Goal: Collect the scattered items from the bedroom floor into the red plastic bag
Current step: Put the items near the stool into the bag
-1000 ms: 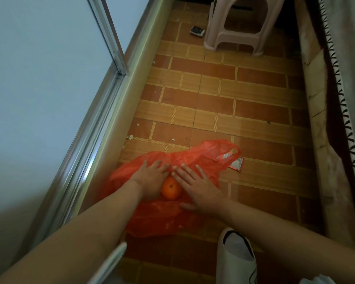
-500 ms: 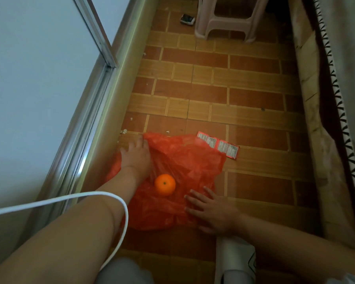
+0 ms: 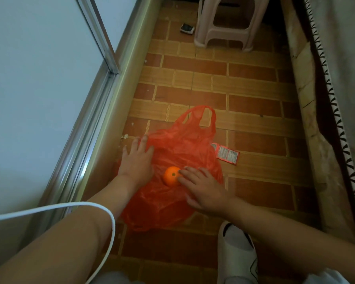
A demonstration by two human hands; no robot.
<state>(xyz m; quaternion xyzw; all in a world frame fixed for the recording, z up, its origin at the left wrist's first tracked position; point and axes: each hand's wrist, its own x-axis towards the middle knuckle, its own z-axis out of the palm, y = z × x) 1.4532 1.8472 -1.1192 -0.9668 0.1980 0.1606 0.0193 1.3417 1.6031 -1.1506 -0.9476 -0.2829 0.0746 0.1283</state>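
Observation:
The red plastic bag [image 3: 184, 152] lies spread flat on the tiled floor, handles pointing away from me. A small orange [image 3: 171, 175] rests on the bag's middle. My left hand [image 3: 137, 158] presses flat on the bag's left edge, fingers apart. My right hand [image 3: 203, 188] lies flat on the bag's right side, fingertips touching the orange. A red sachet strip [image 3: 226, 154] lies on the floor, partly tucked under the bag's right edge. A small dark packet [image 3: 186, 29] lies far ahead beside the stool.
A pale plastic stool [image 3: 230, 23] stands at the far end. A sliding door frame [image 3: 94, 111] runs along the left; a bed edge with patterned fabric [image 3: 326, 111] runs along the right. A white slipper [image 3: 236, 255] and a white cable [image 3: 74, 206] are near me.
The bag's handles have been spread out away from me. My right hand moved up from the bag's near edge to touch the orange; my left hand stays on the left edge.

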